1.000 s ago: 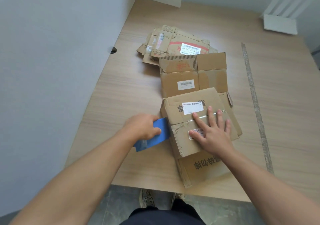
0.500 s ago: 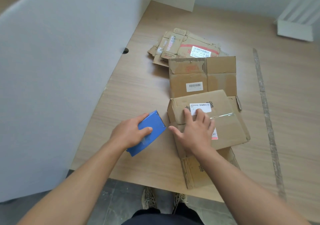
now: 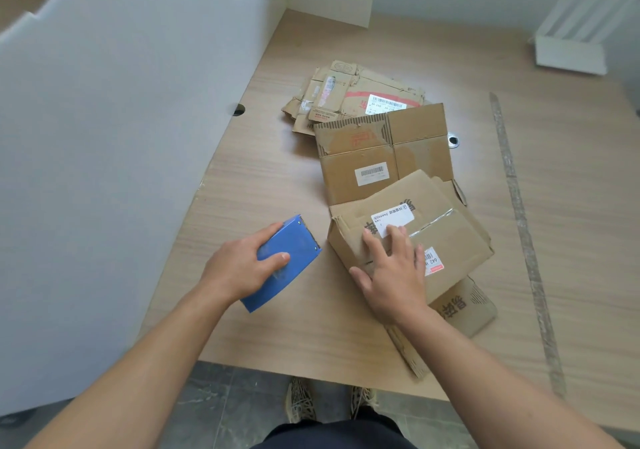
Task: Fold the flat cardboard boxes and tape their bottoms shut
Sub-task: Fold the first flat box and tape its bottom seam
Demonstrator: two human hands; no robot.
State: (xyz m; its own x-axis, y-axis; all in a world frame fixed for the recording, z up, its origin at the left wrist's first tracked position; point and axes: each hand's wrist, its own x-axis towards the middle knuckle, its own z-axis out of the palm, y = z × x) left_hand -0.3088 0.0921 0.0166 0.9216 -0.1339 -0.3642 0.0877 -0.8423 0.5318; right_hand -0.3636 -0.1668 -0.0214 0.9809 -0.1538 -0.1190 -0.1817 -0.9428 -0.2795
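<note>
- Head view: the left hand (image 3: 242,270) reaches in from the lower left. Its fingers and thumb are wrapped over a blue tape dispenser (image 3: 294,251) above the tabletop (image 3: 256,185), just left of the box.
- The right hand (image 3: 393,275) lies palm down on the folded box (image 3: 453,240), fingers straight and spread, gripping nothing.
- The box sits near the tabletop's front edge, on top of a carton (image 3: 464,310). Clear tape (image 3: 433,221) runs across its top.
- The print on its white label is too fine to read. A red-and-white sticker by the right hand shows "642". Large dark Chinese characters are partly hidden.
- Behind it, a flat box (image 3: 415,137) bears a barcode label. Farther back, a pile (image 3: 346,98) of flat boxes shows another barcode label on a red stripe.
</note>
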